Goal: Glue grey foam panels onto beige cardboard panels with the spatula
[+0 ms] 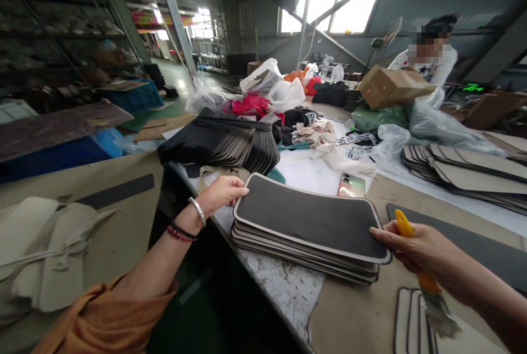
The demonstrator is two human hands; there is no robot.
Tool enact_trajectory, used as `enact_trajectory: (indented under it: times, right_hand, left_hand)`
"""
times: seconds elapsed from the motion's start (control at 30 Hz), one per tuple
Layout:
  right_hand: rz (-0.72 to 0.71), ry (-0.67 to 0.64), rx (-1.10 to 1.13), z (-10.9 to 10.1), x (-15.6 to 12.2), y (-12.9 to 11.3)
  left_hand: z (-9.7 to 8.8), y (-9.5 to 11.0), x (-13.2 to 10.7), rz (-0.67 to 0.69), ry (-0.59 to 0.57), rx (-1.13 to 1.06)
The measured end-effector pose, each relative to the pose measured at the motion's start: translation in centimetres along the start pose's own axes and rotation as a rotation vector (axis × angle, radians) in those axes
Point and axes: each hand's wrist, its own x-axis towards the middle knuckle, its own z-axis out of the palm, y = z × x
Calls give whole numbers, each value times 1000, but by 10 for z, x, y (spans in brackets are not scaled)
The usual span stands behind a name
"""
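Note:
A stack of dark curved panels with pale edging (pixel 313 222) lies on the worktable (pixel 284 288) in front of me. My left hand (pixel 222 192) grips the stack's left end, fingers curled over the edge; a metal bangle and red and black bands circle that wrist. My right hand (pixel 415 244) presses its fingertips on the right end of the top panel while also holding a yellow-handled brush (pixel 428 282), whose bristles point down toward me.
A fanned pile of black pieces (pixel 230 142) sits behind the stack. A phone (pixel 351 185) lies on white paper. More panels (pixel 465 170) are stacked right. Bags, cloth and a cardboard box (pixel 391 86) crowd the far end, where another person (pixel 428 60) stands.

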Motion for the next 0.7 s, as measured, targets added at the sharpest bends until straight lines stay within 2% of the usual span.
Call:
enact_trajectory:
  times: [0.33, 0.7]
  right_hand:
    - [52, 8, 48, 6, 5, 8]
    - [29, 23, -76, 10, 7, 8]
  left_hand:
    - [7, -11, -1, -43, -20, 50]
    - [7, -14, -1, -104, -20, 116]
